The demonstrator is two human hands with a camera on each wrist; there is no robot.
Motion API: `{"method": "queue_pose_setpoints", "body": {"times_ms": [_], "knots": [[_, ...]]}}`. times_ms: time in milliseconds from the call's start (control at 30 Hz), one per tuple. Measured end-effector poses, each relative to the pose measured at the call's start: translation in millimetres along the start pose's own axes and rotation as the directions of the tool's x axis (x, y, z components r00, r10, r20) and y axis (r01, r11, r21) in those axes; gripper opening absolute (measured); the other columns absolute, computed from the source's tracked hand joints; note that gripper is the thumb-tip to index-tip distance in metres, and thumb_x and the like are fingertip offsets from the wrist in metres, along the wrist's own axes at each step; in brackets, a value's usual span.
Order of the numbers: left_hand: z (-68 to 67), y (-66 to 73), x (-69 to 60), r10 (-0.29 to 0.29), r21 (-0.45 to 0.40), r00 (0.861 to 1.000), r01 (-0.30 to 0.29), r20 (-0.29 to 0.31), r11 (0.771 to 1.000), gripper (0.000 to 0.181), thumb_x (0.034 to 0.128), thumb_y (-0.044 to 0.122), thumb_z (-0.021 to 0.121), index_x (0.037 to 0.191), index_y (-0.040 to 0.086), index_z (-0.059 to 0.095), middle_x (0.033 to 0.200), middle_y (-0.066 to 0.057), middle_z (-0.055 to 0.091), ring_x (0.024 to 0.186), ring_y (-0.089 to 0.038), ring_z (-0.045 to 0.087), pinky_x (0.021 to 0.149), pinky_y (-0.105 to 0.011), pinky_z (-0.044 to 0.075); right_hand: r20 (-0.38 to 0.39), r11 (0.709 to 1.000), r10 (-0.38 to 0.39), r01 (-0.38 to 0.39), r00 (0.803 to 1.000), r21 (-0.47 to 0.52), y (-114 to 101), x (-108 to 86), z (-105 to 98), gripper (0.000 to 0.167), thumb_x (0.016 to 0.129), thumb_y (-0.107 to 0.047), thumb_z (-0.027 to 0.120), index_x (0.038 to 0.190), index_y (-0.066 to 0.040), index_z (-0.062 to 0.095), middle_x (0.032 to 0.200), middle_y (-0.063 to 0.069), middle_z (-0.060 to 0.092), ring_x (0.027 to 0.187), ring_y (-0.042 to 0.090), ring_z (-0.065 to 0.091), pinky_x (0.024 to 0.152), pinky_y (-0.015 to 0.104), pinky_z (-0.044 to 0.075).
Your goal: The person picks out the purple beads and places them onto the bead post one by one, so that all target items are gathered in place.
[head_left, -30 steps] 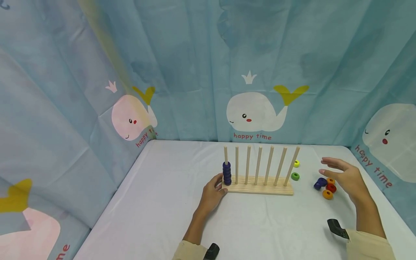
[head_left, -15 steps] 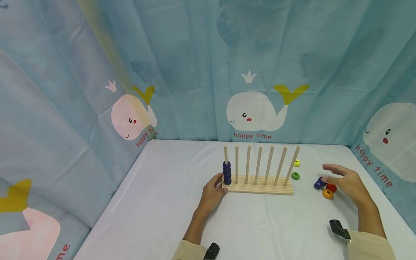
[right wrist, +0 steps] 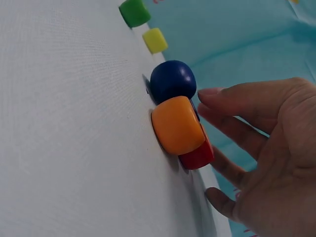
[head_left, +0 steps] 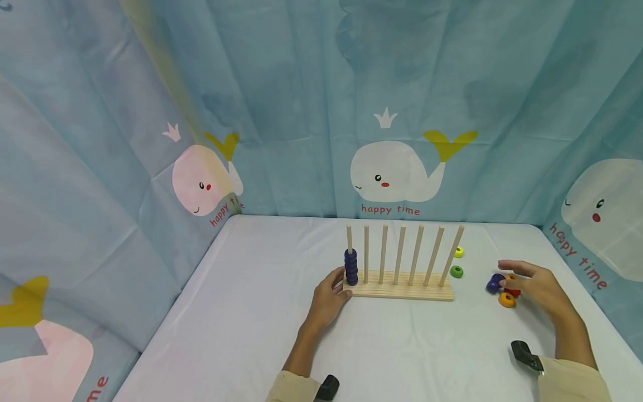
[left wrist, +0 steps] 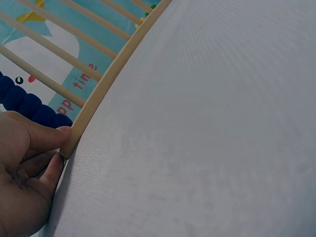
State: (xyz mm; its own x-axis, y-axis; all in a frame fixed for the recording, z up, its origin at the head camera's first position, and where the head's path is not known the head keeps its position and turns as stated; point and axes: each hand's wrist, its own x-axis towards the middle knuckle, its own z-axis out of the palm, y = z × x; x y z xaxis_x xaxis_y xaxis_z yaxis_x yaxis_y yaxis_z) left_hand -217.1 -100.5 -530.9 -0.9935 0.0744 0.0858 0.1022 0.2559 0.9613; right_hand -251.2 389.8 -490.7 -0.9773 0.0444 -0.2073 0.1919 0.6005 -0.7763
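Observation:
At the left end of a wooden peg abacus (head_left: 402, 289), my left hand (head_left: 325, 304) grips the base between thumb and fingers. Several dark blue beads (head_left: 350, 268) are stacked on its leftmost peg; the other pegs are bare. Over a small cluster of beads at the right hovers my right hand (head_left: 545, 290), its fingers apart and the thumb near the blue beads (right wrist: 173, 81). That cluster also has an orange bead (right wrist: 177, 126) in front and a red bead (right wrist: 197, 154) behind it. Another orange bead is mostly hidden by the hand in the head view.
A green bead (head_left: 456, 272) and a yellow bead (head_left: 459, 252) lie to the right of the abacus. White cloth covers the table (head_left: 241, 312). A blue curtain (head_left: 301, 111) with whale prints hangs behind it and at the sides.
My right hand has come down toward the bead cluster, its thumb now beside the blue beads. The left hand and the abacus stay where they were.

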Motion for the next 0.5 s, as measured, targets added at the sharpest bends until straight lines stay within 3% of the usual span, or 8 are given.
{"method": "queue_pose_setpoints", "body": {"times_ms": [500], "knots": [[0.6, -0.7, 0.3, -0.002, -0.008, 1.0, 0.002, -0.005, 1.0, 0.063, 0.0979, -0.004, 0.069, 0.157, -0.002, 0.045, 0.159, -0.025, 0.049, 0.147, -0.037, 0.051, 0.117, -0.029, 0.051, 0.009, 0.999, -0.004, 0.005, 1.0, -0.044, 5.2, 3.9, 4.3, 0.059, 0.103, -0.02, 0.065, 0.153, 0.005, 0.048, 0.162, 0.038, 0.033, 0.147, 0.066, 0.024, 0.11, 0.091, 0.019]]}}
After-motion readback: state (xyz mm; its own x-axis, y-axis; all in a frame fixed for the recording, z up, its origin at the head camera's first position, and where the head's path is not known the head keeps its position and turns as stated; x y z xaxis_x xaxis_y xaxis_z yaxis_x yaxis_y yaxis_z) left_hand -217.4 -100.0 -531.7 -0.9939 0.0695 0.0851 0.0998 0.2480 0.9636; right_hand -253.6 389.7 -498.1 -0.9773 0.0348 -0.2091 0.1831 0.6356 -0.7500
